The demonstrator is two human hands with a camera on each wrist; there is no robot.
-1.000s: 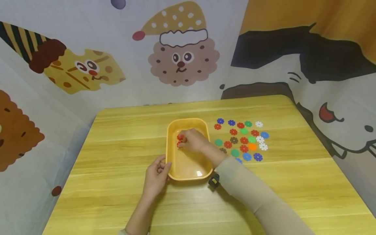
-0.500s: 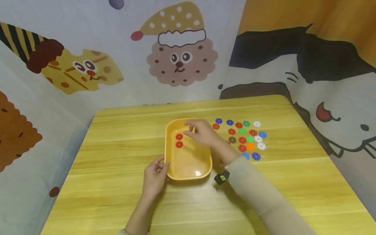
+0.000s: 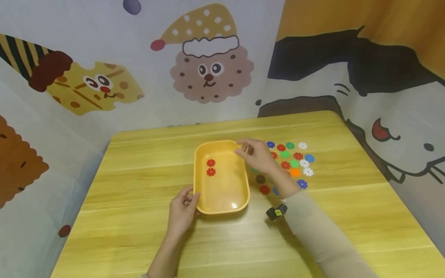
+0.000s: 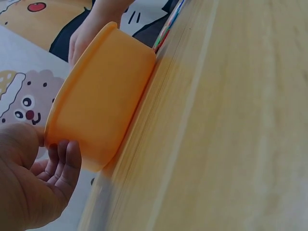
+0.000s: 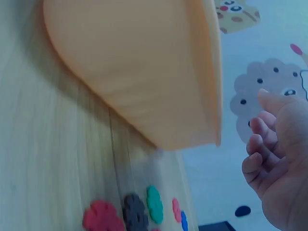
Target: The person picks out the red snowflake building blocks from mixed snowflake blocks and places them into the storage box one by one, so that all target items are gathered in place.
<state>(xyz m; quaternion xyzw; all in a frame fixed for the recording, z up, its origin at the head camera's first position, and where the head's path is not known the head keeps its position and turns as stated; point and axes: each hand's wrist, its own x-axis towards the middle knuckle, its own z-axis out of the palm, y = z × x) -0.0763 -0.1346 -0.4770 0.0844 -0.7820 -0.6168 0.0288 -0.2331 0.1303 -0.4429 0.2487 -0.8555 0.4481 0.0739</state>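
Note:
A yellow-orange plastic tray (image 3: 226, 189) stands on the table in the middle of the head view. Inside it, towards the left wall, lie a red snowflake disc (image 3: 211, 163) and a second red disc (image 3: 211, 172), one behind the other. My left hand (image 3: 181, 211) pinches the tray's near left rim; in the left wrist view the thumb lies at the rim and the fingers bend against the outer wall (image 4: 108, 96). Above the tray's right rim hovers my right hand (image 3: 259, 156), fingers loosely bent around nothing. It partly covers the loose discs behind it.
Several flat discs in red, blue, green, white, brown and orange lie right of the tray, among them an orange disc (image 3: 294, 172) and a dark blue disc (image 3: 302, 184). A cartoon-printed cloth (image 3: 139, 112) hangs behind the wooden table (image 3: 132, 216).
My right hand has let go of the red discs in the tray and moved right, up over the right rim. The left hand has stayed on the tray.

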